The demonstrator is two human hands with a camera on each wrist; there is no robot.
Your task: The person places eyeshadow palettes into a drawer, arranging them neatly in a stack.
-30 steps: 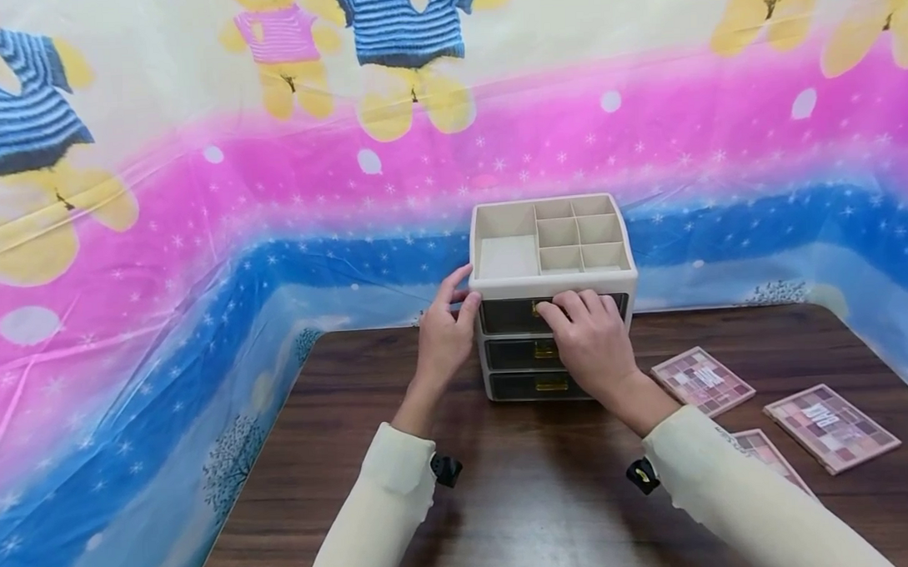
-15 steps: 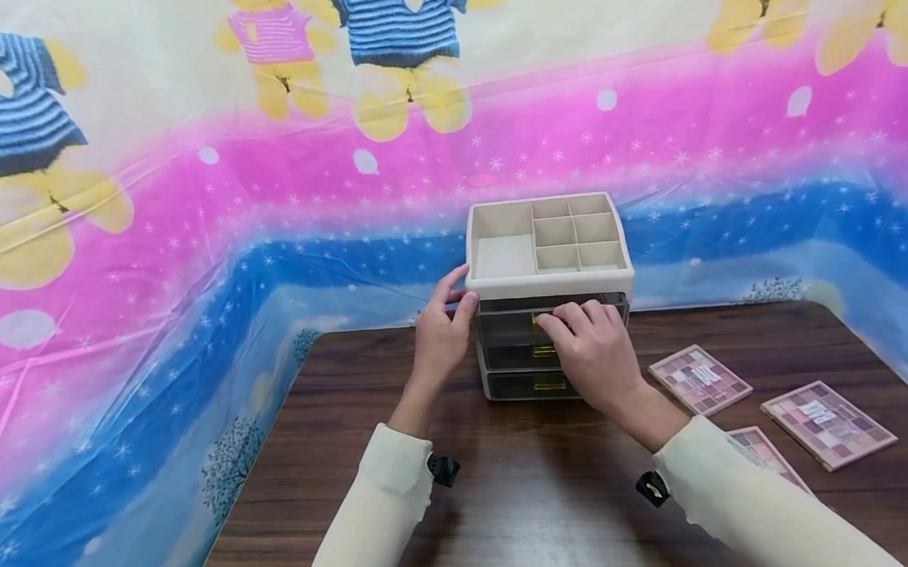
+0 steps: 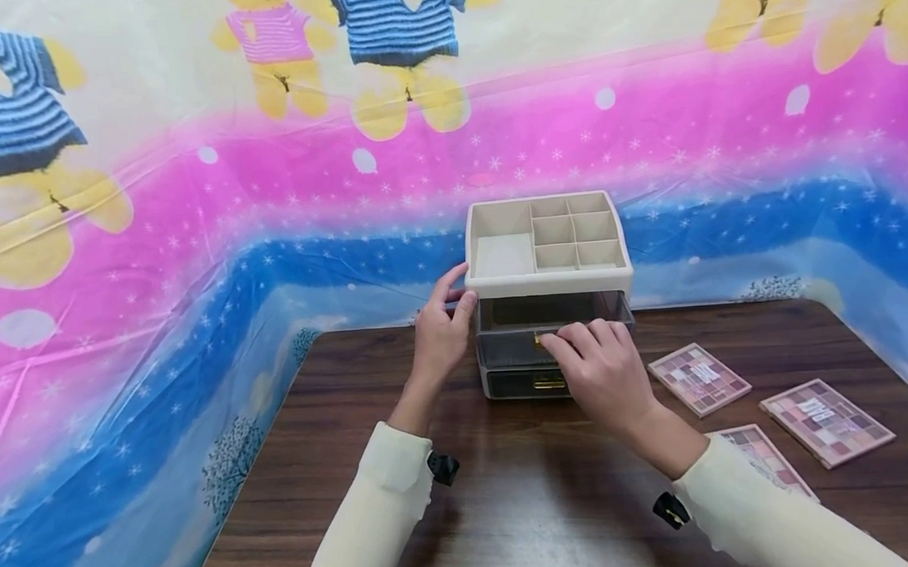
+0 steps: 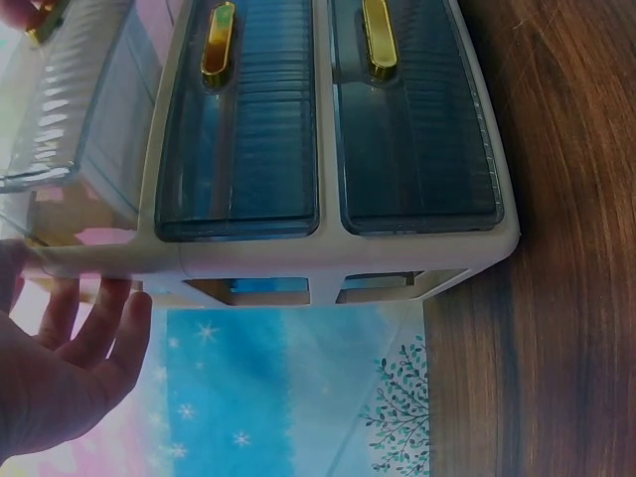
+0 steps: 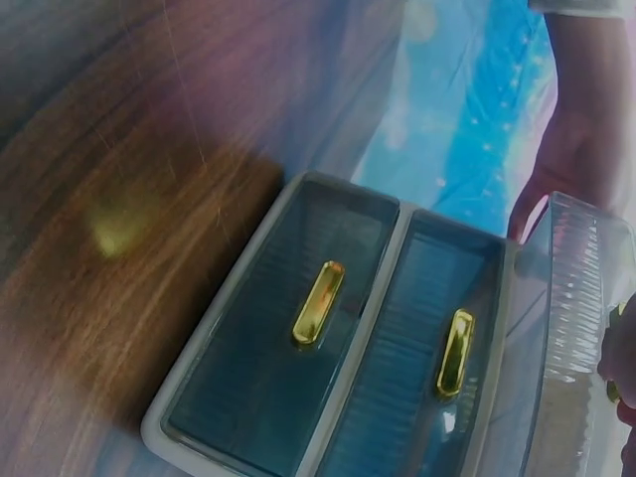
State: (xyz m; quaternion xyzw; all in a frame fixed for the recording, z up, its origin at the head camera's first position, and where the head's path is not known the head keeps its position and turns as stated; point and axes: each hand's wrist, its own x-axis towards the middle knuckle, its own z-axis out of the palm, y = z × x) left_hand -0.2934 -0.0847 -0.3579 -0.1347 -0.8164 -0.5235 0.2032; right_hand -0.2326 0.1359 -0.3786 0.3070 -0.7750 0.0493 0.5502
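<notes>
The right hand (image 3: 607,378) pinches the knob (image 3: 537,340) of the top drawer (image 3: 505,349), which stands out from the box (image 3: 552,284); the left hand (image 3: 442,338) (thumb and fingers apart) touches its side.

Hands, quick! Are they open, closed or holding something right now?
Left hand: open, touching the side of the box.
Right hand: closed, holding the gold handle of the top drawer.
</notes>
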